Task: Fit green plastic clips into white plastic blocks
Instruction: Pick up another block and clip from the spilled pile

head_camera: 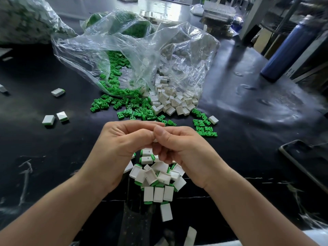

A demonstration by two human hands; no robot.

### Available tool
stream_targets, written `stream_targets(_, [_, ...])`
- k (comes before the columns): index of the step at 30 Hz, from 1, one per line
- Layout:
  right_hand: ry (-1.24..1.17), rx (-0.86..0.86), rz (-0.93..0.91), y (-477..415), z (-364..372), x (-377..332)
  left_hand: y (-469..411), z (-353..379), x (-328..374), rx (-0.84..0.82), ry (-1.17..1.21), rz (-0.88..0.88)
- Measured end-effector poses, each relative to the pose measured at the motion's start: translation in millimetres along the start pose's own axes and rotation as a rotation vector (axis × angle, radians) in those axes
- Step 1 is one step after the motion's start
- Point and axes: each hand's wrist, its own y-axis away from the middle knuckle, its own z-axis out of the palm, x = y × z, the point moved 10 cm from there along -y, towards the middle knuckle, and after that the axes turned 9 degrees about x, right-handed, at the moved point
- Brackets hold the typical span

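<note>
as l hand (122, 144), r hand (182, 150) pinch white block (155, 140), grn clips (138, 112) beyond

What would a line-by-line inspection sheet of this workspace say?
Surface: black table top, scuffed with pale marks.
Job's things: green plastic clips spilling from a clear plastic bag; white plastic blocks heaped beside them; pile of clipped blocks under the hands.
Clutter: blue cylindrical bottle at right; a few stray blocks at left.
Hands: left hand and right hand meet, fingers curled on a small white piece, mostly hidden.
Cables: nothing seen.
Surroundings: second bag of parts far left; blurred equipment behind.
</note>
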Motion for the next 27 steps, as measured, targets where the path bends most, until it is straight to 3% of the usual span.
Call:
stream_targets(19, [-0.03, -0.067, 0.053, 1.1, 1.9, 0.4, -3.0, -6.3, -9.9, 0.059, 0.045, -0.087])
stream_targets(23, [0.063, -0.075, 0.004, -0.7, -2.3, -2.3, -4.0, -7.2, -14.8, 0.037, 0.069, -0.137])
stream_targets(27, [0.197, 0.069, -0.036, -7.6, -24.8, -4.4, -10.5, -24.1, -21.1, 0.167, -0.059, -0.153])
